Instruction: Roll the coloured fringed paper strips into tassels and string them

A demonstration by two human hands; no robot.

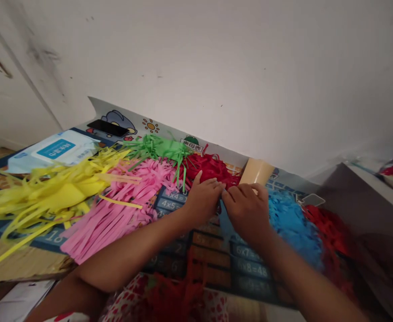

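Note:
My left hand (206, 198) and my right hand (247, 210) meet fingertip to fingertip over the printed mat (213, 252). Both hands have their fingers curled in a pinch; whatever is between them is too small or hidden to name. Dark red paper fringe (213, 167) lies just behind my left hand. Beyond my right hand is a beige roll (256, 172), partly covered by it. Blue fringe (293, 223) spreads to the right of my right hand. Blurred red strips (176, 295) lie near my lap.
Pink fringe (139, 183), green fringe (163, 147) and yellow fringe (58, 185) cover the left side. A wipes pack (55, 150) and a black phone (108, 128) lie at the back left. More red fringe (331, 228) sits beside a grey box (360, 210) at right. A wall rises behind.

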